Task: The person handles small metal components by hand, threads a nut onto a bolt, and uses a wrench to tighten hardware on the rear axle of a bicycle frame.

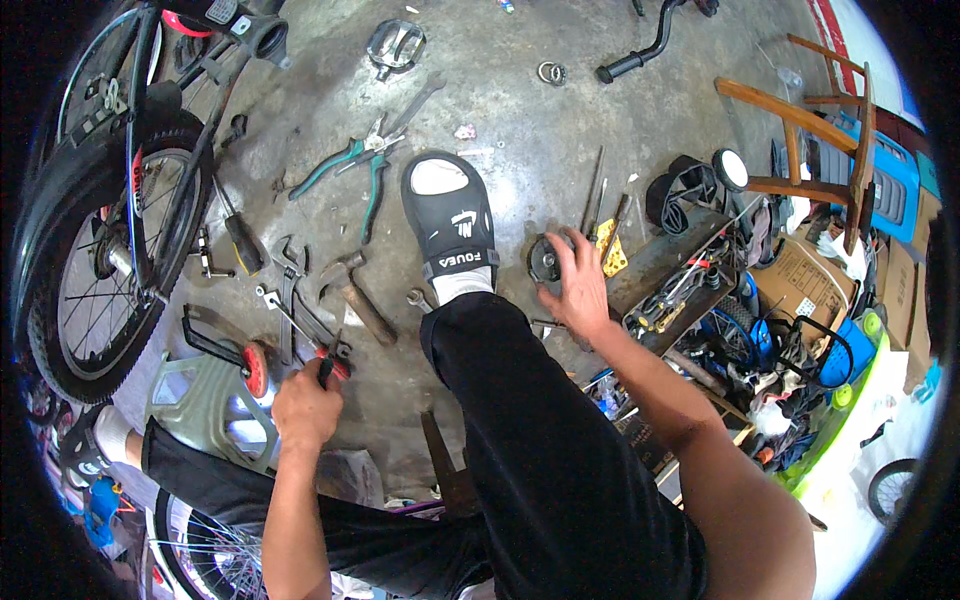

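My left hand [305,405] is closed on a dark-handled tool [326,368] beside a red small wheel [255,370] on a black bracket and red-handled tools on the concrete floor. My right hand [575,285] has its fingers spread at a round black part [543,258], seemingly touching it, next to long shafted tools [596,190] and a yellow perforated piece [610,245]. Between my hands is my foot in a black sandal [445,215]. A hammer [360,305], wrenches [287,310], teal-handled pliers [370,190] and a screwdriver [240,240] lie around it.
A bicycle [120,250] stands at the left, above a pale green plastic stool [185,385]. At the right are an open toolbox [680,290], wooden chair [800,130], cardboard [805,275] and clutter. A pedal [395,48], ring [550,73] and black bent bar [630,65] lie at the back.
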The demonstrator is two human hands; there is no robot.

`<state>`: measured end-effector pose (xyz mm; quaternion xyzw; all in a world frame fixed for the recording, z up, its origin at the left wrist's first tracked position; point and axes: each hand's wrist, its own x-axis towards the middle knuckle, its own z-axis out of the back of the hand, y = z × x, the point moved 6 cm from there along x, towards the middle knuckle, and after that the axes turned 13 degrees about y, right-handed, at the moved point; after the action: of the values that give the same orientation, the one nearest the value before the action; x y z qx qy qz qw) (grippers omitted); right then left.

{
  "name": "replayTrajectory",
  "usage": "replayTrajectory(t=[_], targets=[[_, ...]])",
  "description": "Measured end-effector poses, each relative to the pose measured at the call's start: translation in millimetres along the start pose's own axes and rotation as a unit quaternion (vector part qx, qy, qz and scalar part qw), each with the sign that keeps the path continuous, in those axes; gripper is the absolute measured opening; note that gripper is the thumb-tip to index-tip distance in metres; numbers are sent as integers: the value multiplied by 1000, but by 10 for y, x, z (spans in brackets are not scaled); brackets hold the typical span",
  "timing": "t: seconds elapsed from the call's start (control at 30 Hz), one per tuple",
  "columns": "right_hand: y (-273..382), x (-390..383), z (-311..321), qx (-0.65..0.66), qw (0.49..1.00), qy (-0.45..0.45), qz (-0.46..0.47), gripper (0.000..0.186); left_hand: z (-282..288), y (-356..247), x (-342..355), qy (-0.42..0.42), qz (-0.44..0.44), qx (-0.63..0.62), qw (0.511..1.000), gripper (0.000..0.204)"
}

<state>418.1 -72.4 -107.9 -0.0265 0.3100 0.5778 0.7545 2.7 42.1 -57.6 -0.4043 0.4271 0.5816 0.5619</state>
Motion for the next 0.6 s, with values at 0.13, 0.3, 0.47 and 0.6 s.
replayTrajectory(t=[0.13, 0.3, 0.47, 0.6], targets=[[-136, 256, -6, 14, 992, 127, 8, 86, 14, 8, 5, 5, -4, 5, 1000, 38], [-330, 270, 260, 165, 984, 64, -4, 75, 18, 23, 15, -6, -4, 9, 1000, 37], [-458, 187, 348, 322, 945, 48, -21, 69, 44, -6, 20, -2, -8, 18, 1000, 36], [-543, 141, 268, 432, 900, 46, -35, 70, 63, -5, 23, -12, -14, 13, 1000, 36]])
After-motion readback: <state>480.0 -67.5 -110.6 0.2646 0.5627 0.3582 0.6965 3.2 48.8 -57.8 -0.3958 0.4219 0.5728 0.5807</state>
